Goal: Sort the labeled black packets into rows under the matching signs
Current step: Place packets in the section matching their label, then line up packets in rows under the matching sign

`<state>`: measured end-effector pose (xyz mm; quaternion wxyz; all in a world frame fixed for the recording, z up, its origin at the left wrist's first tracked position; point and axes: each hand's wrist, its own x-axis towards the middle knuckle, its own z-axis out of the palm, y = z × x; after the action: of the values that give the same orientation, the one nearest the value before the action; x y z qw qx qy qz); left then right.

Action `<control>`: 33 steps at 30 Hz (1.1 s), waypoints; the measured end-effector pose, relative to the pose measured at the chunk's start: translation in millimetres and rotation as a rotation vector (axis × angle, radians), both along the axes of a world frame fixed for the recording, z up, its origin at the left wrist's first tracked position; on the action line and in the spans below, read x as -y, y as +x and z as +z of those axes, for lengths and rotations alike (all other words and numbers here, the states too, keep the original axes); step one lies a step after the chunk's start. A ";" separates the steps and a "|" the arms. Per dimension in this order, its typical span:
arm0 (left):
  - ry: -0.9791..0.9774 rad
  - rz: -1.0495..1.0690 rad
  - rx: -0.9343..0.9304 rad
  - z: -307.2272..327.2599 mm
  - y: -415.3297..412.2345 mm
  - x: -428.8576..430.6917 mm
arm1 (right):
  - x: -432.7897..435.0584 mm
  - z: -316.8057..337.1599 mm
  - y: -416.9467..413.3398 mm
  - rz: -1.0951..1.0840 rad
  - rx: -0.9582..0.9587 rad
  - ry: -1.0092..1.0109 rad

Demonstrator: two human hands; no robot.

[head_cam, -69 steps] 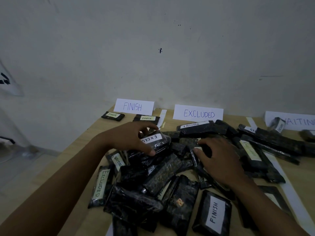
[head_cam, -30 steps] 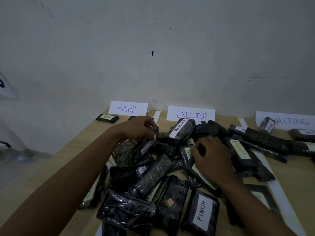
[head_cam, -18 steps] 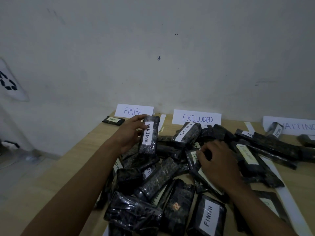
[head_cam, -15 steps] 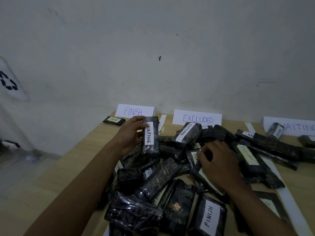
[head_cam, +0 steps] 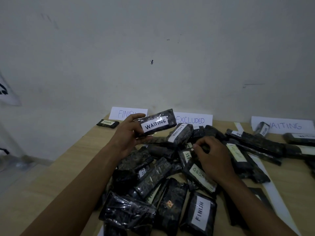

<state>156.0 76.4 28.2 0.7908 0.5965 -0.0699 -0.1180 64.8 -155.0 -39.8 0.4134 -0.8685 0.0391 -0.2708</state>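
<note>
My left hand [head_cam: 127,135] holds up a black packet labeled WAITING [head_cam: 157,123], lifted above the heap and turned label-up. My right hand [head_cam: 211,155] rests on the pile of black packets [head_cam: 153,176], its fingers curled among them; what it pinches is hidden. Three paper signs lean on the wall: FINISH [head_cam: 127,113], EXCLUDED [head_cam: 192,120] and WAITING [head_cam: 286,126]. One FINISH packet [head_cam: 107,123] lies alone under the FINISH sign. An EXCLUDED packet [head_cam: 180,135] sits atop the heap under its sign.
The wooden table [head_cam: 76,164] ends at the left, with floor beyond. White tape strips [head_cam: 272,181] divide the tabletop into columns. More packets [head_cam: 265,145] sprawl toward the WAITING sign at right. A large FINISH packet [head_cam: 199,213] lies near the front.
My left hand dropped an EXCLUDED packet, pulled a WAITING packet from the heap, raised it and turned it from upright to nearly level. My right hand stayed on the pile.
</note>
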 end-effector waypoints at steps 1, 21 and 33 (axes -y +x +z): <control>0.012 -0.012 0.012 4.9 -5.2 4.1 | 2.1 5.5 -1.8 0.005 0.002 0.014; 0.526 -0.460 0.260 -31.7 -118.4 253.8 | 137.6 -21.2 -234.1 -0.307 -0.303 -0.227; 0.412 -0.763 0.370 -81.3 -223.5 309.5 | 145.2 -40.6 -334.7 -0.465 -0.245 -0.312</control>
<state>-67.5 -233.1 -53.2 0.5306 0.6837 -0.3989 -0.3032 -269.9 -300.2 -80.4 0.1941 -0.9155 0.2440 -0.2542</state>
